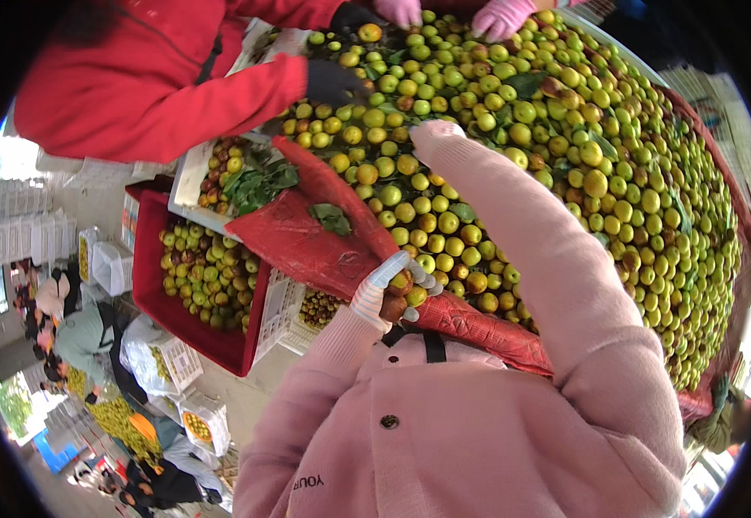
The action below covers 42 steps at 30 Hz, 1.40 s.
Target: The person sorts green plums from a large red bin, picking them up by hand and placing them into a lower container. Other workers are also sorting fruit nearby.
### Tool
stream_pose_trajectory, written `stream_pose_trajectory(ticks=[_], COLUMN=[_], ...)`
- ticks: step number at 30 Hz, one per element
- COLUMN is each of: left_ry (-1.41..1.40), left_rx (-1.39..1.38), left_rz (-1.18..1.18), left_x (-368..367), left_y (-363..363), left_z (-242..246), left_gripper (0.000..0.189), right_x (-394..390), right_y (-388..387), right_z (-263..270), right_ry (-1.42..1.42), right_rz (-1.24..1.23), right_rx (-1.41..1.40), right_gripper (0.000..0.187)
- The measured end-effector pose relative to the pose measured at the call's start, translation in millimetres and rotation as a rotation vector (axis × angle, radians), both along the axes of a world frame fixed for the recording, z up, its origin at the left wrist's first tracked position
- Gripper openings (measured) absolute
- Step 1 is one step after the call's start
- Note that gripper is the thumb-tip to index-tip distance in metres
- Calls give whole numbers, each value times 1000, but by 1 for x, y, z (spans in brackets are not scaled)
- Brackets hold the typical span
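My left hand, in a striped glove with grey fingers, is closed around several brown and yellow-green fruits that look like jujubes. It is above the red quilted cloth at the near edge of a large heap. My right hand reaches out over that heap of green jujube-like fruits. Its fingers point away from me and are mostly hidden, so whether they hold a fruit cannot be seen. Loose green leaves lie on the cloth.
A co-worker's black-gloved hand and another person's pink-gloved hands are at the heap. To the left are a white tray with brownish fruits and leaves, and a red-lined crate of fruits. Further off are stacked white crates and people.
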<state>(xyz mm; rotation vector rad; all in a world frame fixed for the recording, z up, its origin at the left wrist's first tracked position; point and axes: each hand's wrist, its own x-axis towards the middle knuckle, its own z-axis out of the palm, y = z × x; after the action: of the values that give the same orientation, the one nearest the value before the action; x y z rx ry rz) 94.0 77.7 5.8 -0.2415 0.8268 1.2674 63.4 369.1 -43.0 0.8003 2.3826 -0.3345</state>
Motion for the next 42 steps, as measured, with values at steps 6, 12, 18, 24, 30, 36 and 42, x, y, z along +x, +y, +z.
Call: stream_pose_trajectory(ticks=[6,12,18,24,30,36,42], left_ry=[-62,-437,-389,112,1320,1392,1515], left_rx=[-44,353,528,-570,-874,-174,279], left_rz=[61,125,177,343,-54,316,-153], left_x=[-2,-25,-64,-91,-90,-44,3], left_y=[2,-24,-149,-249,-235,-107,-4], left_z=[-4,-11,-17,-136,-160,-36,9], left_gripper=[30,59,56,62,51,24,22], right_x=[62,134,211,258,216,102,60], right_y=[-32,-119,-114,-110,-136,-121,-57], right_z=[43,95,84,61,66,32,76], right_ry=[492,831,683,598,-1,181,298], right_rz=[-219,253,-284,-348,62,58,-133], right_rx=[-220,-437,-504,-315,-332,-137,-71], right_gripper=[49,61,43,43,60,49,45])
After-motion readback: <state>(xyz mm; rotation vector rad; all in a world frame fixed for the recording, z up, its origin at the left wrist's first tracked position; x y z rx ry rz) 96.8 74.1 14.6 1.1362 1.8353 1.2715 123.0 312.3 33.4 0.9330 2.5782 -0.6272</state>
